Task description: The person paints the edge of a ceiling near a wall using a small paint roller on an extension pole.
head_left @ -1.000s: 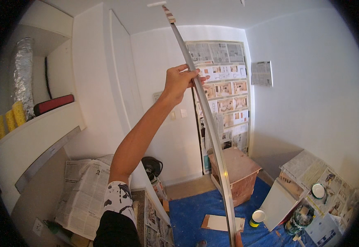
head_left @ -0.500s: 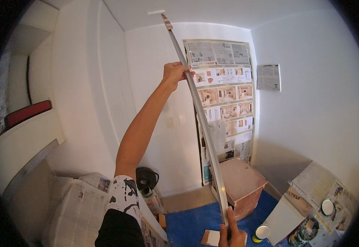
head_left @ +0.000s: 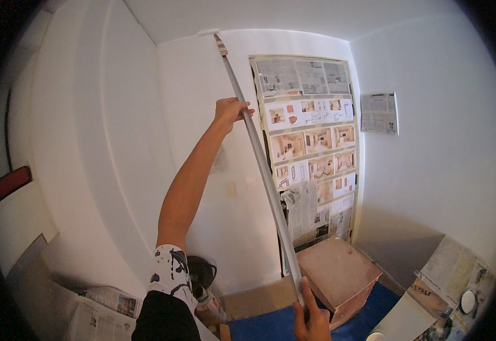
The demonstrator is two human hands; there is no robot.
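Note:
A long grey metal pole [head_left: 262, 153] slants up through the view. At its top, past a striped, taped-looking section [head_left: 221, 45], is a narrow white paint roller [head_left: 208, 32] close to the line where the wall and ceiling meet; whether it touches is too small to tell. My left hand [head_left: 231, 112], arm stretched up, is closed around the upper part of the pole. Low in the view my right hand [head_left: 313, 319] grips the pole's lower part, one finger pointing up along it. The lower end of the pole is hidden by that hand.
Newspaper and printed sheets cover a door [head_left: 310, 136] beyond the pole. A dusty brown cabinet [head_left: 339, 273] stands on the blue floor covering [head_left: 259, 324]. Paper-covered furniture [head_left: 455, 264] is at lower right, a dark bag-like object [head_left: 201, 271] near my left sleeve.
My view has shifted. The roller has moved from the ceiling toward the top edge of the far wall, and the pole has moved with it. Both hands still hold the pole.

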